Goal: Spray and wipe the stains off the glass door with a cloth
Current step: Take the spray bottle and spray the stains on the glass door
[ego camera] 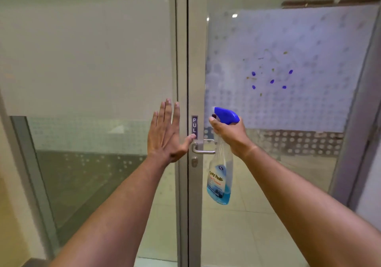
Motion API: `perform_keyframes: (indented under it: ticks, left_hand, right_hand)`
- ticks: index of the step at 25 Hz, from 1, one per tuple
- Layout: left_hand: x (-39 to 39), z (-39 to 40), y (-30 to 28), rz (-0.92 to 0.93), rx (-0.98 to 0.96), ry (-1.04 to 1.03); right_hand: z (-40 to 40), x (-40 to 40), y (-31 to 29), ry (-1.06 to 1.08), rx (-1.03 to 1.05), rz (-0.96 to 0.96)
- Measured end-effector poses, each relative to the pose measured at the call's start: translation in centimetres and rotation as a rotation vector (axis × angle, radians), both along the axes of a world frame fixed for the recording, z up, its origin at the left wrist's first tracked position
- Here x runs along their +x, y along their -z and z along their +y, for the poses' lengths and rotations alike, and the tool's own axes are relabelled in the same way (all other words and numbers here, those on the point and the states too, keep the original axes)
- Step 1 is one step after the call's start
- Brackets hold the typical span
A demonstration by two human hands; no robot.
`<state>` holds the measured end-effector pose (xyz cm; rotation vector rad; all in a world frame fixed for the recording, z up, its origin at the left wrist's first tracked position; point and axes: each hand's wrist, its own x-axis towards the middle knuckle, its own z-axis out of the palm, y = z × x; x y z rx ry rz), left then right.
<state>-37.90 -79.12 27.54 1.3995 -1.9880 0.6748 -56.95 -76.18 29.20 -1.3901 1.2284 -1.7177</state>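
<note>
Right hand is wrapped around the neck of a glass cleaner spray bottle, finger on the blue trigger head, bottle hanging below the fist with some blue liquid left at the bottom. Up and to the right of that hand sit the stains, blue blobs and brownish specks on the frosted dotted part of the glass door. Left hand is flat with fingers spread, holding nothing, thumb just beside the PULL sign, above the metal lever handle.

Right hand grips spray bottle — left hand flat, fingers straight.
</note>
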Motion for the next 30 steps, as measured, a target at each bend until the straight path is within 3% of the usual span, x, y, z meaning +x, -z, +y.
perform_keyframes:
  ticks: [10,21,30]
  left_hand:
    - [-6.9,-12.8,-2.9,0.006,-0.056,0.246]
    - [-18.5,-20.5,-7.5,0.027,-0.154,0.260]
    - [-23.3,-24.5,-13.9,0.031,-0.253,0.208]
  right_hand:
    - [-9.2,-6.5,-2.4,0.307,-0.013,-0.223]
    - [-15.5,-19.4,-10.4,0.411,-0.084,-0.078]
    - [-20.5,-22.5,-17.8,0.357,-0.114,-0.070]
